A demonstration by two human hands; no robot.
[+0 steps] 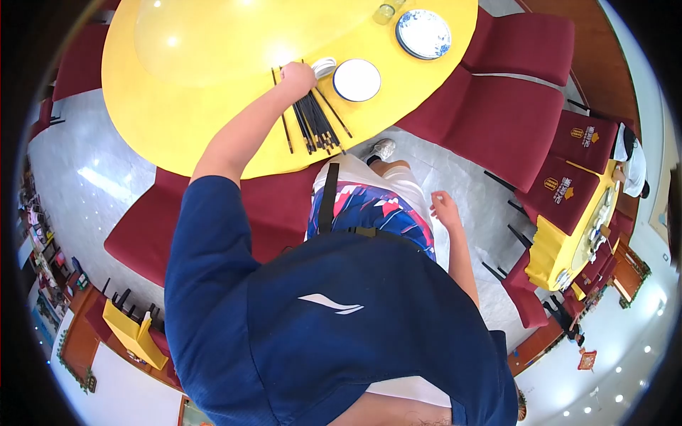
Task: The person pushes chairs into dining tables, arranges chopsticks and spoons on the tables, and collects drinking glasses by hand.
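Several black chopsticks lie fanned out on the yellow table, near its edge. My left hand is closed over their far ends, and its fingertips are partly hidden. Beside it on the right are small white dishes, then a white plate with a dark rim. My right hand hangs below the table by my right side, its fingers loosely apart, holding nothing.
Blue-patterned plates are stacked farther right, beside glasses. Maroon chairs stand around the table. Another laid table is at the far right, with a person near it.
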